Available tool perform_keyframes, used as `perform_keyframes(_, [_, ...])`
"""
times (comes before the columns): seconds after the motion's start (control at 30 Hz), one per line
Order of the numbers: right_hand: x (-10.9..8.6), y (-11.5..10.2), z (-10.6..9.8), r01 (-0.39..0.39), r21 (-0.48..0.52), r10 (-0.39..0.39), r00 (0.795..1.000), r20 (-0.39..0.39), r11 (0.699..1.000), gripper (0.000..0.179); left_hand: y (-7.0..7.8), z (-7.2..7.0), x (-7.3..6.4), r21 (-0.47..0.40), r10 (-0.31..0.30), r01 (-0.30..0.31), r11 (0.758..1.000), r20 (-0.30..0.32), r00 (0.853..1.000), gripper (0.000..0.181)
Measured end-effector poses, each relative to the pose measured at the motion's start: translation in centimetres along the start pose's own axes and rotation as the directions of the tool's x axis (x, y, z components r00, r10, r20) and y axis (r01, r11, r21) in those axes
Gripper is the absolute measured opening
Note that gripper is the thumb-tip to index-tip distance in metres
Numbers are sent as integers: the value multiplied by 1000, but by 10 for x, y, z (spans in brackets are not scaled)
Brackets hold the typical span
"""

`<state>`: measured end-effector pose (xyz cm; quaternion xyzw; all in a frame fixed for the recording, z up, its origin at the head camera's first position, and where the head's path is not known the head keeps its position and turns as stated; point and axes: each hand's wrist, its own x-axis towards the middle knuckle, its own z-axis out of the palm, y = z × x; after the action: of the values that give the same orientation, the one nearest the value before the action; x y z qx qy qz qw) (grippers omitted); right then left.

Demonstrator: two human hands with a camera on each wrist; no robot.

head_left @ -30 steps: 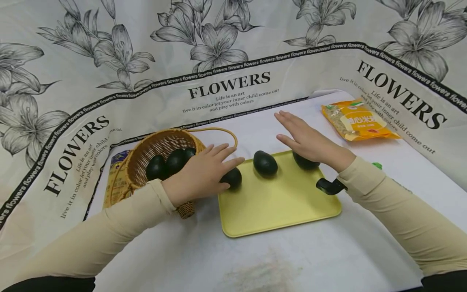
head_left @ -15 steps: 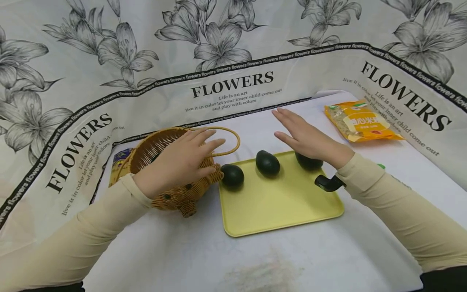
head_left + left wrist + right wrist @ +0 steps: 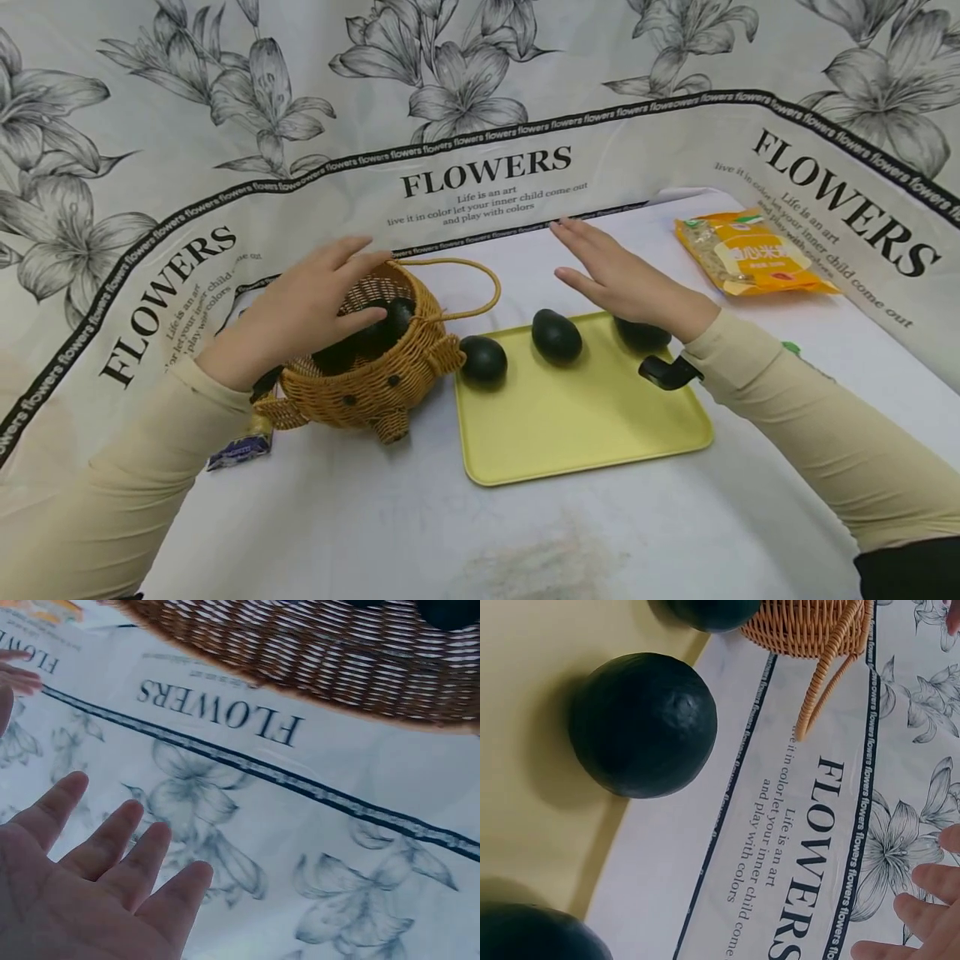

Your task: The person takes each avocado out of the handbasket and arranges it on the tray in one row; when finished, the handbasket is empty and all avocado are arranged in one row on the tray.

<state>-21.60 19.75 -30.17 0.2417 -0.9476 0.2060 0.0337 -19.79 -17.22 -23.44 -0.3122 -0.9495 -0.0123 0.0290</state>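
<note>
My left hand (image 3: 288,308) hovers over the left side of a wicker basket (image 3: 367,392) with an animal face. Its fingers are extended and hold nothing, as the left wrist view also shows. Inside the basket lie several dark green avocados (image 3: 393,321), partly hidden by that hand. Three more sit in a row along the far side of a yellow tray (image 3: 577,433): a left avocado (image 3: 483,363), a middle avocado (image 3: 557,337) and a right avocado (image 3: 642,336). Above the right one, partly covering it in the head view, is my right hand (image 3: 626,279), fingers straight, holding nothing.
An orange food packet (image 3: 765,254) lies at the back right. Beside the basket's left, a purple and yellow packet (image 3: 243,446) shows under my sleeve. The basket's handle (image 3: 491,304) sticks out toward the tray. A flower-printed sheet (image 3: 487,175) stands behind the table.
My left hand has moved left, from the left avocado on the tray across to the basket's left side. The right hand has barely moved. The avocados keep their places on the tray.
</note>
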Motion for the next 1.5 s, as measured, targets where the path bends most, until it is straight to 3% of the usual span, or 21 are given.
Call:
perform_keyframes(0.2, [7, -5, 3, 24, 6, -24, 1000, -7, 1000, 63, -27, 2, -11, -45, -111, 114, 992, 60, 992, 67])
perform_keyframes(0.53, [14, -12, 8, 29, 0, -29, 1000, -4, 1000, 62, -59, 15, -7, -61, -169, 177, 982, 118, 979, 69])
perform_keyframes(0.9, [17, -13, 10, 31, 12, -31, 1000, 1, 999, 62, -68, 33, 12, -112, -151, 173, 979, 184, 971, 67])
perform_keyframes(1.1, [30, -21, 21, 50, 13, -51, 998, 25, 999, 63, -65, 42, 24, -110, -184, 220, 969, 268, 946, 70])
perform_keyframes(1.3, [48, -43, 35, 84, 23, -86, 994, 72, 996, 64, -63, 46, 35, -86, -163, 202, 976, 328, 930, 72])
perform_keyframes(1.5, [70, -64, 54, 150, 15, -151, 982, 116, 989, 63, -60, 44, 46, -70, -153, 197, 978, 405, 901, 71])
